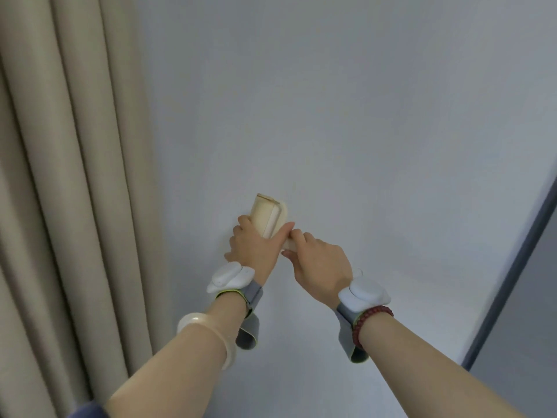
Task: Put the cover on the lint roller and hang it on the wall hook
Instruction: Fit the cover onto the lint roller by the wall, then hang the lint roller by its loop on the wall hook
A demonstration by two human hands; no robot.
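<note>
Head view: beige curtain [60, 176] hangs in folds at far left, beside the pale wall [361, 116]. Your left hand [256, 245], wrist device [230, 276] strapped on and pale bangle [208, 336] on the forearm, is wrapped around the cream lint roller [266, 215], held tilted against the wall. Your right hand [319, 263], with a red bead bracelet [372, 324], pinches the roller's lower end, touching the left thumb. You cannot tell where the hook sits
</note>
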